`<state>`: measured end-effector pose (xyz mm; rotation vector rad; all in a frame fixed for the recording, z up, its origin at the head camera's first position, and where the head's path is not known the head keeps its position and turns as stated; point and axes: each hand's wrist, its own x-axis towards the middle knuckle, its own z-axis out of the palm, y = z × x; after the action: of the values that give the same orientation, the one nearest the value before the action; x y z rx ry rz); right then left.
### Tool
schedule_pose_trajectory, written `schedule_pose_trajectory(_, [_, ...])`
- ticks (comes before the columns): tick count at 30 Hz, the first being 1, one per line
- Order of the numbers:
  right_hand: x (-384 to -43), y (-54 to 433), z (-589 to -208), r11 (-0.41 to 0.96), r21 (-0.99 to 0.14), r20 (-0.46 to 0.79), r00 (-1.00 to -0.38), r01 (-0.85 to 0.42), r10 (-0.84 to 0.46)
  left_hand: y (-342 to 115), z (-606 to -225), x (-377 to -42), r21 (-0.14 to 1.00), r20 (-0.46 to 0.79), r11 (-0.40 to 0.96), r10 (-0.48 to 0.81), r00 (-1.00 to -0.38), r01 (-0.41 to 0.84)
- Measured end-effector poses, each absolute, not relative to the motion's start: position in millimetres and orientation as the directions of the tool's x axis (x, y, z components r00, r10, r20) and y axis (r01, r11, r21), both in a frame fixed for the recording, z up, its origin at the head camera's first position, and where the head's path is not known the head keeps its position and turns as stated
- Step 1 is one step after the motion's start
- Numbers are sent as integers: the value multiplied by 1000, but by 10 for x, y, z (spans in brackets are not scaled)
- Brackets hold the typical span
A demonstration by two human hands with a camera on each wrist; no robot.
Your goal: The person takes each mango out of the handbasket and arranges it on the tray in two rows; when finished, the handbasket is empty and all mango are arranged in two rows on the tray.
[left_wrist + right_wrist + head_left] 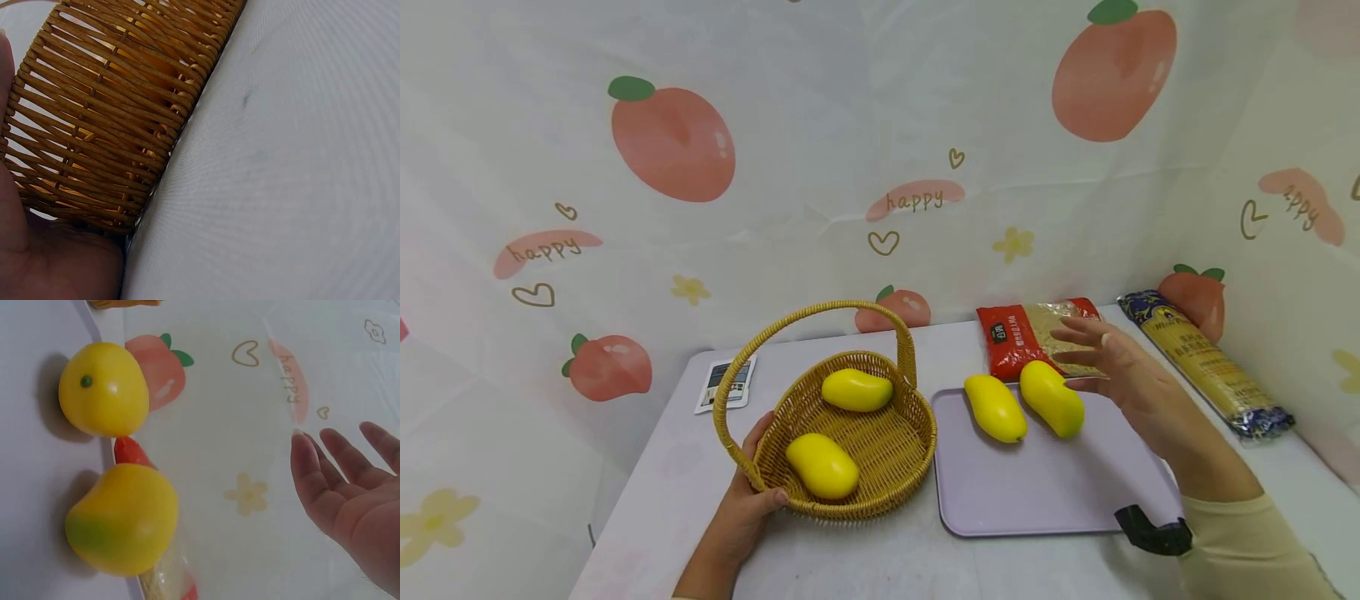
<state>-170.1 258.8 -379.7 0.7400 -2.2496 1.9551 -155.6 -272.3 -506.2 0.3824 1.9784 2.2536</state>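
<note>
In the head view, a wicker basket (883,454) is set on the white table (850,567), its handle arched overhead. Its side is gripped at 8 o'clock by the left hand (741,508), with the wickerwork held between thumb and curled fingers. Inside, one yellow mango (856,390) is laid toward 12 o'clock and a second mango (822,465) toward 8 o'clock. A lilac tray (1015,500) is placed just beside the basket, at its 3 o'clock. On it a third mango (996,408) is laid toward 11 o'clock and a fourth mango (1051,400) toward 12 o'clock. The right hand (1127,375) is raised at the fourth mango's 2 o'clock; nothing is held, and its fingers are stretched out and spread. Beyond the tray a red-ended bag (1011,342) is seen at 12 o'clock and a long noodle packet (1206,362) at 2 o'clock. A small white packet (727,383) is laid at the basket's 10 o'clock.

In the left wrist view, the basket's wall is shown toward 10 o'clock, with the left hand pressed against it toward 8 o'clock; its fingers are only partly shown.

In the right wrist view, the third mango is seen at 10 o'clock and the fourth at 8 o'clock. The right hand is held well apart from both, toward 4 o'clock, with gaps between its extended fingers.
</note>
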Motion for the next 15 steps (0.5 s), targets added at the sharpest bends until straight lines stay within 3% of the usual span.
schedule_pose_trajectory(15, [-1651,2400,-3799,32,-909,379,-854,-416,-357,-2720,-5057,-1552,989,106,-127,246,-964,77])
